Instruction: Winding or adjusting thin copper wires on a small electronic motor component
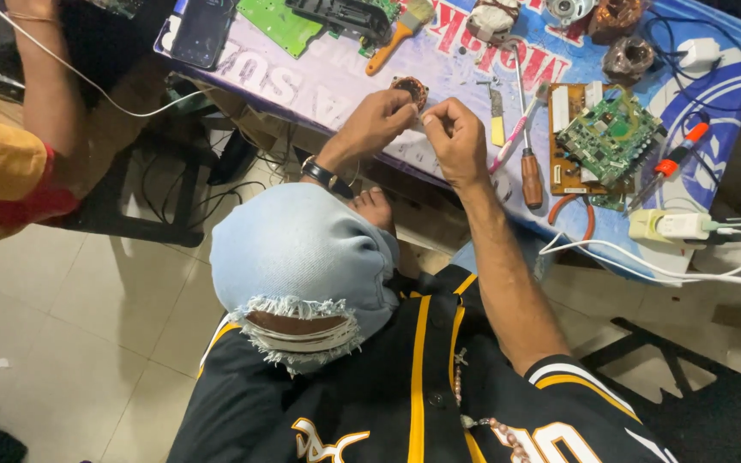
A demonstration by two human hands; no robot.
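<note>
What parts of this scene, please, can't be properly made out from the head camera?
- Copper-wound coil: the left hand covers its lower part.
- What the right hand pinches: too small to tell, hidden by its curled fingers.
- Phone and green board: cut off by the top edge.
- Second person's arm: cut off at the left and top edges.
- Pliers: mostly under the circuit boards.

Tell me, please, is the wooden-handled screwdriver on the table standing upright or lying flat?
Lying flat. The screwdriver rests lengthwise on the table cover, handle toward the person, beside the circuit boards.
</note>
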